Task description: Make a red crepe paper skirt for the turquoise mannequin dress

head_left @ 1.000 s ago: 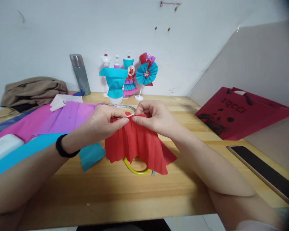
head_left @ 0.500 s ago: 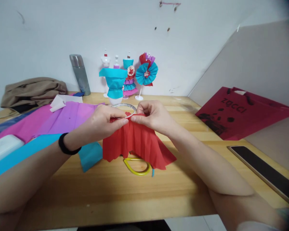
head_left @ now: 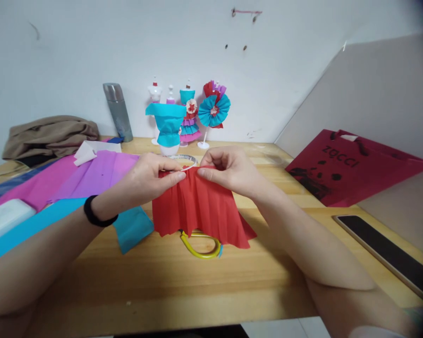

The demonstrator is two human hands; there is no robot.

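Note:
A pleated sheet of red crepe paper (head_left: 200,206) hangs from both hands above the table. My left hand (head_left: 153,176) pinches its gathered top edge between thumb and fingers. On the same edge, a little to the right, my right hand (head_left: 229,171) pinches the paper too. Just behind the fingers shows a roll of tape (head_left: 190,159), partly hidden by the left hand and the red paper. Below the paper's hem, a yellow loop handle (head_left: 202,256) sticks out, probably of scissors; the rest is covered. Beyond the hands, a small white dress form (head_left: 169,150) wears blue crepe paper (head_left: 167,124).
Several dressed mini forms (head_left: 188,112) stand by the wall near a grey flask (head_left: 118,112). Purple crepe paper (head_left: 95,178), blue paper (head_left: 132,230) and a brown cloth (head_left: 51,136) lie left. A red paper bag (head_left: 352,169) and a phone (head_left: 384,253) are right.
The thumbs have moved apart along the red paper's top edge, the right one shifting right. The pleats between them have spread slightly. Both hands still hold the paper.

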